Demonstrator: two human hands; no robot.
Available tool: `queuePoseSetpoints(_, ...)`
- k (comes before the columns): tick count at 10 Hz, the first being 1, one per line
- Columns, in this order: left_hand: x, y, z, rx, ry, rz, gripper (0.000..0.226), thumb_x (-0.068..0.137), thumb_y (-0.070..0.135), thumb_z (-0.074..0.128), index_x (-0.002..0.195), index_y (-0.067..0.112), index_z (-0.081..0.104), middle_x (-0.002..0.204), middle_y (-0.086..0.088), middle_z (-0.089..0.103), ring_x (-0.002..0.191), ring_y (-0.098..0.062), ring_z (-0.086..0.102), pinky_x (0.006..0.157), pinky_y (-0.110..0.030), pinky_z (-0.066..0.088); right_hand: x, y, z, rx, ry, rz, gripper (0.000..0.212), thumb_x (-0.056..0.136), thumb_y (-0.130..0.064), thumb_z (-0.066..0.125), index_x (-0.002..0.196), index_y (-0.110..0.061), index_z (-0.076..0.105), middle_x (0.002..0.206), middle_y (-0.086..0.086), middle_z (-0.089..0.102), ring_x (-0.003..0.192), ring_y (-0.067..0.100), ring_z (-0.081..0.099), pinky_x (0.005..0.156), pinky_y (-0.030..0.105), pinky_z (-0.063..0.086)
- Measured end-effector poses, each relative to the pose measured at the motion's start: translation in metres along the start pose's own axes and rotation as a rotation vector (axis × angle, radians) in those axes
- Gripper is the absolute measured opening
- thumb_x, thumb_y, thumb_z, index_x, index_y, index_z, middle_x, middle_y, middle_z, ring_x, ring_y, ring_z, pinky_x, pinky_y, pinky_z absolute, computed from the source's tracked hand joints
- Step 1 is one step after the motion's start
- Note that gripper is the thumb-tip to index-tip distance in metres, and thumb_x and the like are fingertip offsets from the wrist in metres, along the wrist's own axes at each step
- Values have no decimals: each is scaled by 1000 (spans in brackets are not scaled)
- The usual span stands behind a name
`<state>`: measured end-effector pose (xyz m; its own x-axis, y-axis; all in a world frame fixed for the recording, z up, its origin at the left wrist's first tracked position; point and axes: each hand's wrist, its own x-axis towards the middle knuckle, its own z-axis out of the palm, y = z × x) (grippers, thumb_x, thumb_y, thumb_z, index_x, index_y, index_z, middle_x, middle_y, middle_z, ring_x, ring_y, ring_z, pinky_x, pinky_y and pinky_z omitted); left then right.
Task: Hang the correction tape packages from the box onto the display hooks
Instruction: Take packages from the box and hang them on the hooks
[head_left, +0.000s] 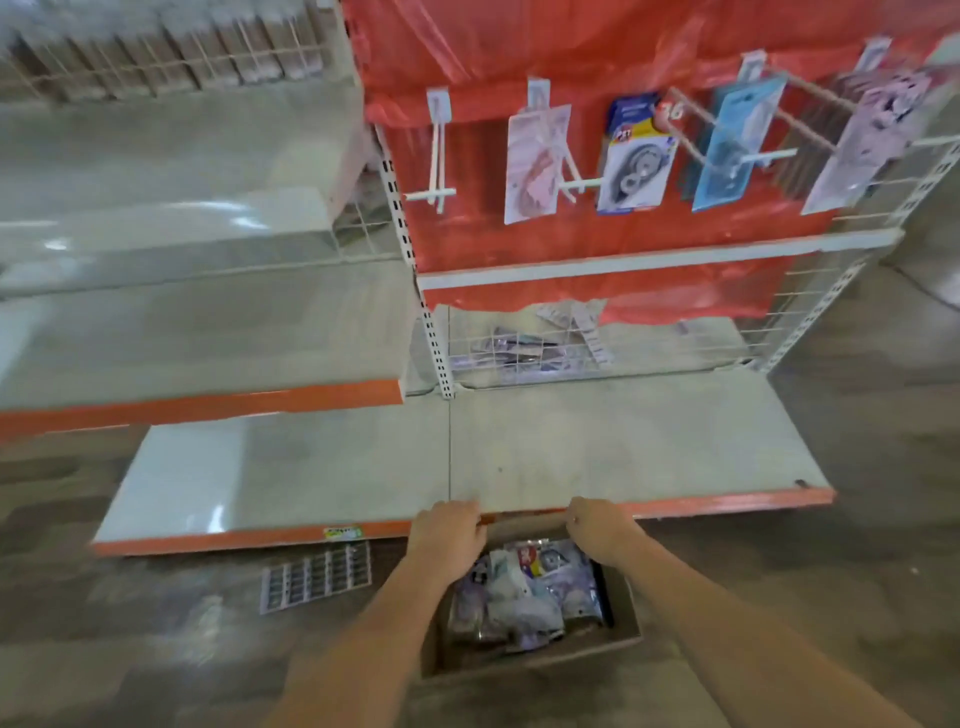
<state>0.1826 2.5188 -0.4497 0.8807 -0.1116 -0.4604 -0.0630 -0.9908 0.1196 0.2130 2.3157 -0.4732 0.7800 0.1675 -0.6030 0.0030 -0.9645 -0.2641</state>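
The box (530, 613) is seen at bottom centre on the floor, open-topped, its far edge tucked against the orange lip of the lowest shelf (597, 447). The far flap is gripped at both corners: left hand (448, 535) and right hand (597, 527), fingers curled over the cardboard. The packages (524, 592) are heaped inside, directly below and between both hands, neither hand clearly nearer. The hooks (439, 156) are found far above, upper centre against red sheeting, the leftmost one bare, others loaded. A label sheet (316, 576) lies on the floor at left. Nothing is seen blocking the reach down.
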Motion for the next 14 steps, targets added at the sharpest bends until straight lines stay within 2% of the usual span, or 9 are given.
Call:
queuePoseSetpoints(2, 73, -32, 145, -55, -104, -35, 26, 98, 32, 42, 110, 17, 60, 110, -3, 65, 101, -20, 62, 80, -29, 47, 84, 38, 116, 59, -192, 62, 34, 98, -8, 41, 129, -1, 52, 133, 17, 54, 121, 33, 51, 96, 36, 41)
queuePoseSetpoints(3, 106, -47, 221, -40, -191, -79, 30, 99, 32, 39, 119, 16, 54, 121, -6, 60, 112, -25, 58, 88, -36, 46, 138, 68, 176, -88, -156, 45, 32, 97, -16, 43, 125, -8, 55, 124, 16, 58, 115, 31, 56, 88, 31, 43)
queuePoseSetpoints(5, 193, -89, 368, -189, -300, -199, 33, 97, 30, 44, 127, 18, 54, 123, -7, 61, 112, -25, 58, 92, -36, 49, 233, 109, 274, -127, -91, 103, 30, 94, -14, 47, 122, -5, 56, 122, 17, 59, 112, 31, 57, 84, 31, 43)
queuePoseSetpoints(7, 264, -107, 462, -370, -271, -306, 24, 95, 25, 49, 111, 14, 62, 116, -12, 63, 104, -27, 61, 87, -32, 48, 291, 135, 331, -277, -73, 81, 40, 97, -17, 46, 137, -13, 45, 137, 11, 49, 125, 27, 48, 98, 35, 43)
queuePoseSetpoints(8, 274, -110, 478, -505, -232, -329, 37, 90, 27, 58, 125, 16, 56, 124, -12, 59, 109, -28, 59, 93, -34, 50, 310, 149, 343, -357, -101, 97, 44, 96, -19, 50, 139, -13, 42, 140, 12, 43, 127, 28, 45, 101, 37, 40)
queuePoseSetpoints(10, 269, -117, 480, -931, -263, -434, 45, 84, 6, 69, 127, 2, 55, 129, -17, 57, 112, -30, 56, 93, -36, 49, 314, 156, 349, -383, -119, 89, 50, 93, -22, 56, 137, -8, 37, 138, 17, 43, 124, 32, 47, 97, 37, 42)
queuePoseSetpoints(12, 273, -111, 475, -963, -363, -533, 39, 85, 20, 71, 120, 6, 61, 122, -14, 60, 87, -19, 56, 79, -27, 42, 315, 158, 353, -546, -173, 90, 41, 96, -20, 46, 135, -8, 44, 142, 15, 41, 129, 30, 41, 103, 38, 40)
queuePoseSetpoints(13, 275, -117, 478, -963, -342, -488, 43, 81, 13, 74, 121, 4, 61, 127, -15, 60, 112, -28, 58, 95, -33, 47, 310, 158, 353, -560, -186, 74, 44, 97, -25, 48, 138, -12, 40, 144, 13, 39, 131, 31, 38, 105, 40, 37)
queuePoseSetpoints(14, 276, -121, 474, -988, -298, -458, 42, 81, 7, 73, 121, 0, 60, 126, -17, 60, 116, -32, 57, 100, -38, 45, 303, 157, 348, -523, -208, 60, 39, 96, -23, 50, 133, -13, 44, 137, 11, 48, 125, 28, 48, 98, 37, 41)
